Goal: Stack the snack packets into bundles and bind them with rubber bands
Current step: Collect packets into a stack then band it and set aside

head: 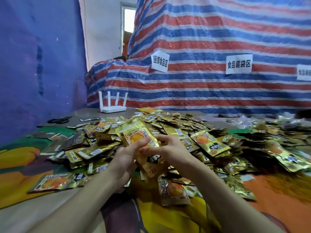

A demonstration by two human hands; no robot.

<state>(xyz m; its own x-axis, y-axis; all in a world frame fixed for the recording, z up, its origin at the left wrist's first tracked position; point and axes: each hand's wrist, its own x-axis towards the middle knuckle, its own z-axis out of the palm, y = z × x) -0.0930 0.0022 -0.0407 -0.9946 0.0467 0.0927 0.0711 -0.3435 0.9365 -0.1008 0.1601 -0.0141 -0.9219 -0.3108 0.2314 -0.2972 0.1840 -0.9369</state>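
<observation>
Left hand (125, 158) and right hand (170, 148) both gripped a small stack of packets (135, 137), held just above the heap (208, 145). Risk: slick foil could slip, fanning the stack before banding.

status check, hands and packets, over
Left hand and right hand both holding a stack of gold packets over the loose pile. Stack not yet bound. Nothing in the way.
</observation>
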